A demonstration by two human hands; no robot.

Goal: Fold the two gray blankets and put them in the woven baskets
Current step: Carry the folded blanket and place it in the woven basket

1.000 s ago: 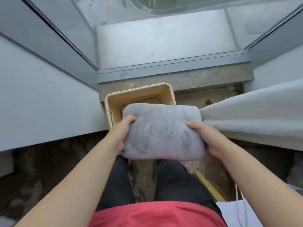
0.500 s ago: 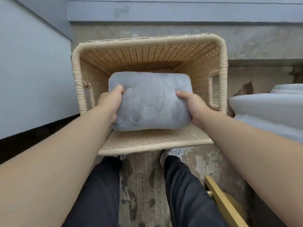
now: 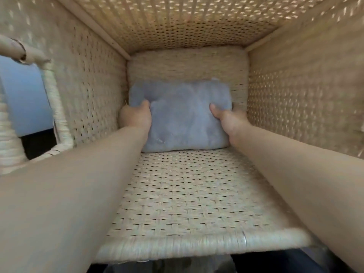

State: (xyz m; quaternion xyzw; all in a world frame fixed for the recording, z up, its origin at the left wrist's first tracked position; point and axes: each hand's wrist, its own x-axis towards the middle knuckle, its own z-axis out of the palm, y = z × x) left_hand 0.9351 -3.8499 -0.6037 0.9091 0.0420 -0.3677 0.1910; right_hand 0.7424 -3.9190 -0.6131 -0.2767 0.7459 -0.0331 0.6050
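- Filling nearly the whole head view, the inside of a pale woven basket surrounded the scene, with cane walls on the left, on the right and overhead in the picture.
- The wall nearest the person lay lowest in the frame, and its wrapped rim ran across the bottom edge.
- A wrapped handle framed an opening in the left wall. Through it showed a plain blue-gray surface above a dark strip, which was all of the room that could be made out.
- Something dark lay under the near rim, too blurred to identify.
- The folded gray blanket sat deep in the basket, at its far end, in front of the bottom panel.
- Its lower edge met the near wall. Whether it pressed against the bottom panel could not be told.
- It formed a plump rectangle, broad face toward the camera, with its long axis running left to right across the basket. Its left end was close to the left wall, and a strip of weave showed past its right end.
- The left hand gripped the blanket's left edge, thumb laid on the front face.
- The right hand gripped the right edge the same way, its fingers hidden behind the fold.
- Both bare forearms reached in from the near rim, well apart.
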